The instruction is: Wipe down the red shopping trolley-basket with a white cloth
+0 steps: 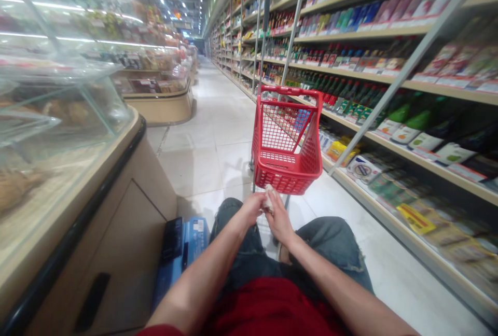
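Both hands meet in front of my knees, around a small whitish crumpled item that looks like tissue. My left hand has its fingers closed on one side of it. My right hand lies against the other side, fingers bent round it. Just beyond the hands stands a red shopping cart with a mesh basket; no goods show inside it. The fingertips appear close to its lower edge, and whether they touch it cannot be made out.
Tall shelves of bottles and packets run along the right. A glass-topped counter stands at the left, with a blue box on the floor beside it. The tiled aisle stretches ahead past another display counter.
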{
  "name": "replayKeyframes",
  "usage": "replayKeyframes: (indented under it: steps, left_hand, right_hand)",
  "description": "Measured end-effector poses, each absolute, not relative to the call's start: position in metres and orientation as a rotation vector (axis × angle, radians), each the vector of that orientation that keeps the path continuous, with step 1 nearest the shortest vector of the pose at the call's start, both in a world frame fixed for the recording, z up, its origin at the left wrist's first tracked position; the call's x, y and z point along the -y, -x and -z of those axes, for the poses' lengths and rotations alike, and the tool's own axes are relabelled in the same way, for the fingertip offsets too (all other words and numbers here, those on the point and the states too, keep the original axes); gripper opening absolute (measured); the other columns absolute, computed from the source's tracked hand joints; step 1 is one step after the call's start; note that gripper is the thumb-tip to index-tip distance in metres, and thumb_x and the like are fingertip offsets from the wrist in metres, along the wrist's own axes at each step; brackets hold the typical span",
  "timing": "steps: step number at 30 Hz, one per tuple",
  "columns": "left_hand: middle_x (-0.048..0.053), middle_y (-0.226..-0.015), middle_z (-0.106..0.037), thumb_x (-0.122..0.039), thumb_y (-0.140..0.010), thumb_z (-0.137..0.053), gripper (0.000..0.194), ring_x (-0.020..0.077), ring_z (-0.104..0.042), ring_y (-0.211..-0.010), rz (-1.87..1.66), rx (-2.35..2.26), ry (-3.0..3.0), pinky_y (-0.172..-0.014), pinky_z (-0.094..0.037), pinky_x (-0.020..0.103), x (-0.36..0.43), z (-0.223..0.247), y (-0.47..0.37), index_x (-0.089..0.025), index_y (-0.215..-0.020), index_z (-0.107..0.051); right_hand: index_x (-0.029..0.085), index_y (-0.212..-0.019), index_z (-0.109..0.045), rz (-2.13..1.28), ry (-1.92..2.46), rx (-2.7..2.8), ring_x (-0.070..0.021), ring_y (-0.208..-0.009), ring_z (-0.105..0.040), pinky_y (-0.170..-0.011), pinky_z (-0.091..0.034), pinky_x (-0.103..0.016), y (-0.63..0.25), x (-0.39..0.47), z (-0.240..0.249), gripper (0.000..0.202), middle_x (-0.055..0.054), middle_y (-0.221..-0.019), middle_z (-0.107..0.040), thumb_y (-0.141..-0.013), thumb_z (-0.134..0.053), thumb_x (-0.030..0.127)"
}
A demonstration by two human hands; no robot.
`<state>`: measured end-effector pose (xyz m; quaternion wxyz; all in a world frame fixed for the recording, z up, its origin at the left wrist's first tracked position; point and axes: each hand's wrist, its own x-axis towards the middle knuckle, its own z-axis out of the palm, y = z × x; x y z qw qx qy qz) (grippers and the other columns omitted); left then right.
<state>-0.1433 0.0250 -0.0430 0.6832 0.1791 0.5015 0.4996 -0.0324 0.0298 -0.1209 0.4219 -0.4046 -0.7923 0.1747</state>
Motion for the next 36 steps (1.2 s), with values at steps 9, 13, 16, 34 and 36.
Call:
replayKeyframes:
  steps: [9, 13, 16, 34, 36]
  left_hand:
    - [-0.006, -0.059, -0.053, -0.015, -0.065, -0.055, 0.015, 0.007, -0.047, -0.052, -1.12, -1.109, -0.392, -0.057, -0.037, 0.022, -0.012, 0.043, 0.13, -0.019, -0.08, -0.057]
    - [-0.006, -0.059, -0.052, -0.018, -0.067, -0.056, 0.016, 0.0081, -0.049, -0.051, -1.107, -1.116, -0.445, -0.06, -0.042, 0.025, -0.011, 0.045, 0.124, -0.019, -0.083, -0.055]
    - [-0.003, -0.066, -0.056, -0.023, -0.071, -0.054, 0.018, 0.01, -0.053, -0.055, -1.137, -1.168, -0.524, -0.063, -0.046, 0.029, -0.014, 0.047, 0.125, -0.019, -0.088, -0.056]
    - [0.013, -0.118, -0.059, -0.009, -0.068, -0.054, 0.04, 0.0246, -0.053, -0.113, -0.993, -1.803, -1.381, -0.1, -0.034, 0.039, -0.031, 0.067, 0.144, -0.017, -0.107, -0.055]
    - [0.014, -0.128, -0.052, -0.009, -0.07, -0.05, 0.047, 0.0248, -0.045, -0.121, -0.858, -1.921, -1.635, -0.104, -0.029, 0.044, -0.028, 0.064, 0.139, -0.016, -0.117, -0.05]
  right_hand:
    - [0.02, -0.138, -0.031, -0.142, 1.143, 2.138, -0.0259, -0.135, -0.021, -0.106, -0.023, -0.055, 0.016, -0.035, 0.114, 0.068, -0.012, -0.144, -0.03, -0.074, -0.048, 0.009]
    - [0.017, -0.139, -0.03, -0.041, 1.081, 2.171, -0.0237, -0.131, -0.032, -0.101, -0.036, -0.048, 0.008, -0.04, 0.117, 0.065, -0.015, -0.141, -0.037, -0.076, -0.043, 0.006]
    - [0.021, -0.135, -0.038, 0.037, 0.998, 2.179, -0.0206, -0.128, -0.038, -0.098, -0.04, -0.042, 0.008, -0.044, 0.11, 0.058, -0.011, -0.138, -0.042, -0.079, -0.039, 0.005]
    - [0.02, -0.121, -0.054, 0.332, 0.894, 2.385, -0.0197, -0.131, -0.032, -0.107, -0.023, -0.049, -0.006, -0.071, 0.107, 0.037, -0.009, -0.133, -0.048, -0.087, -0.043, 0.011]
    - [0.021, -0.127, -0.048, 0.361, 0.91, 2.281, -0.0191, -0.135, -0.024, -0.109, -0.015, -0.051, -0.011, -0.074, 0.09, 0.04, -0.008, -0.136, -0.044, -0.088, -0.04, 0.014]
